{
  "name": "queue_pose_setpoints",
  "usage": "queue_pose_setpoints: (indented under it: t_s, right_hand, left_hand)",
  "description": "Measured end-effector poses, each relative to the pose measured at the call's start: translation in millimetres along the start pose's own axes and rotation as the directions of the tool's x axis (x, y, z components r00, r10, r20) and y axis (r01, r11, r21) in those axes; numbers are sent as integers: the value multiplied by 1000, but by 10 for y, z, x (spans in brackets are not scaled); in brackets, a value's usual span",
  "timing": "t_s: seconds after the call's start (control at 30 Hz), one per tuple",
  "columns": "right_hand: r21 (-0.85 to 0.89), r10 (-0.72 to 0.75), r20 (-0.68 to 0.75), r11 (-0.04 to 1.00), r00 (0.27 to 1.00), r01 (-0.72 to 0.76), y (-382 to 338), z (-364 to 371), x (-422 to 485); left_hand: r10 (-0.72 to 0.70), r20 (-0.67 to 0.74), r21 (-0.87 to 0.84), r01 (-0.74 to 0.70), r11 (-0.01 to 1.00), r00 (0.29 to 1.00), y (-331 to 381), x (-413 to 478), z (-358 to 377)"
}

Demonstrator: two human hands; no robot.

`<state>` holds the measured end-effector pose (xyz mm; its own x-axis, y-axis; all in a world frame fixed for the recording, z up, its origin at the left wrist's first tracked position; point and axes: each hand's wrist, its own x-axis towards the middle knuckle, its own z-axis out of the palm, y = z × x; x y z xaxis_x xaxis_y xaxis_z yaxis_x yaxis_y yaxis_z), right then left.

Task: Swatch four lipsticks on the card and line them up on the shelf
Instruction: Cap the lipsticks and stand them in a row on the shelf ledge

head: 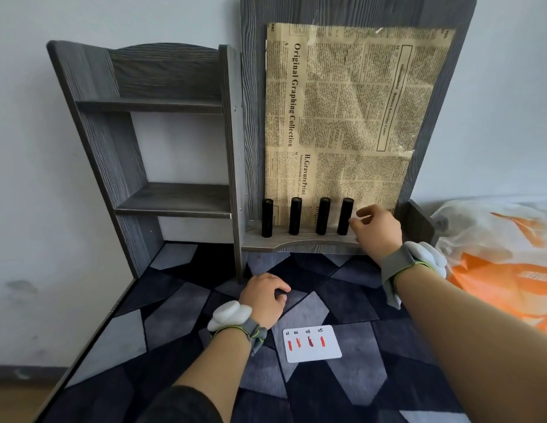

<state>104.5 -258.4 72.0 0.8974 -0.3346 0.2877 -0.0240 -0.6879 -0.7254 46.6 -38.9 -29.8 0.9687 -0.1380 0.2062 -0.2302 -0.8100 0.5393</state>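
Several black lipstick tubes stand upright in a row on the low grey shelf ledge [299, 244] in front of the newspaper sheet. The leftmost tube [267, 218] and the rightmost tube [344, 216] mark the ends of the row. My right hand [376, 228] hovers just right of the rightmost tube, fingers loosely curled, thumb and forefinger tips beside the tube but not around it. My left hand [264, 300] rests on the rug with fingers bent down and holds nothing. The white swatch card [311, 344] lies on the rug, with numbered red swatches on it.
A grey wooden shelf unit [174, 206] with two bare boards stands at the left against the wall. A newspaper-print sheet [351, 111] covers the back panel. An orange and white plastic bag [504, 264] lies at the right. A patterned grey rug [342, 377] covers the floor.
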Motion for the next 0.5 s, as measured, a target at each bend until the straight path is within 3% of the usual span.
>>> queue_pose_setpoints:
  t_s: [0.1, 0.17, 0.3, 0.5]
  right_hand:
    - [-12, -66, 50, 998, 997, 67, -1, -124, -204]
    - [6, -95, 168, 995, 981, 96, 33, -168, -372]
    - [-134, -60, 517, 980, 854, 149, 151, -166, -713]
    - [-308, -31, 680, 895, 732, 323, 215, -172, -1105]
  left_hand:
    - [4, 9, 23, -4, 1000, 1000, 46, -94, -70]
    - [1, 30, 21, -1, 1000, 1000, 70, -177, -117]
    - [-9, 51, 10, 8, 1000, 999, 129, -359, -198]
    - [-39, 184, 15, 37, 999, 982, 168, -606, -272]
